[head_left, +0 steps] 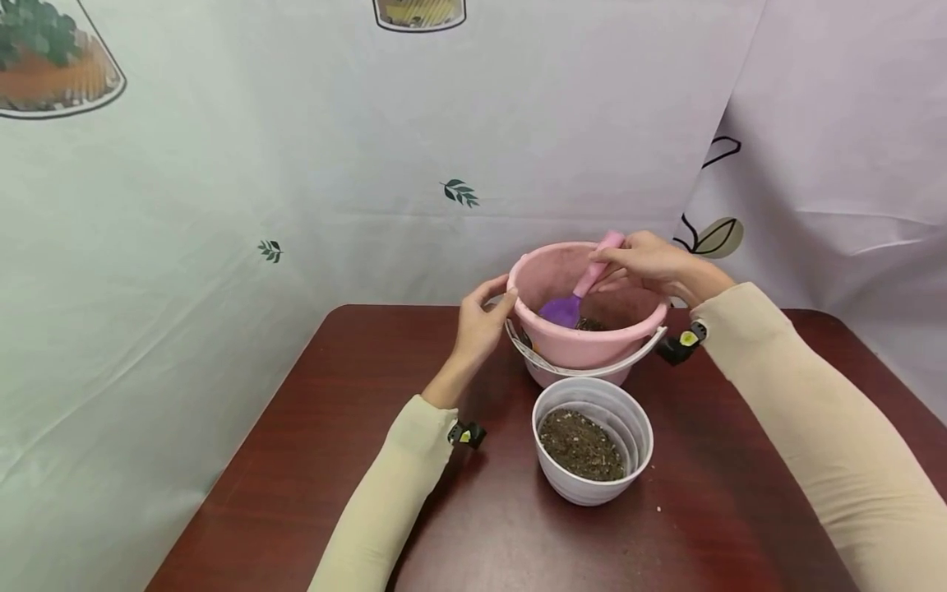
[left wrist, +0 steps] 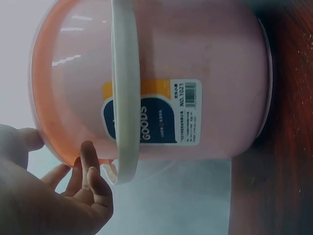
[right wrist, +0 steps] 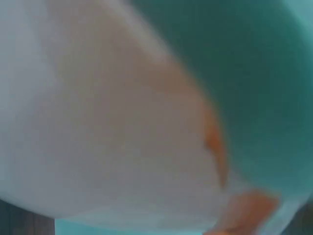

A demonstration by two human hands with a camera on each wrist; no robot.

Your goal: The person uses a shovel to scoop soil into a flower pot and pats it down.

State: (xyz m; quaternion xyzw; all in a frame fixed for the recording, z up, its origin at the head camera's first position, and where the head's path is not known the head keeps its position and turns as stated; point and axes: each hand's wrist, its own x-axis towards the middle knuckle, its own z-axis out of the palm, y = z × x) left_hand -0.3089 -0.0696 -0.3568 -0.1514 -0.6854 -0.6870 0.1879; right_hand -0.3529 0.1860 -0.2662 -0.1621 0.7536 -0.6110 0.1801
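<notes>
A pink bucket (head_left: pixel 584 349) with a white handle (left wrist: pixel 126 93) stands at the back of the table, with dark soil (head_left: pixel 592 325) low inside it. My left hand (head_left: pixel 481 325) holds the bucket's left rim, thumb and fingers on either side of the edge. In my right hand (head_left: pixel 651 259) is a trowel (head_left: pixel 590 275) with a pink grip and a purple blade, gripped by the handle. Its blade points down inside the bucket, near the soil. Nearer me stands a white pot (head_left: pixel 592 493), partly filled with soil (head_left: pixel 580 444). The right wrist view is blurred.
The dark red-brown table (head_left: pixel 355 411) reaches to a printed cloth backdrop (head_left: pixel 355 164) close behind the bucket. Small crumbs lie on the table right of the pot. A label (left wrist: pixel 161 117) is stuck on the bucket's side.
</notes>
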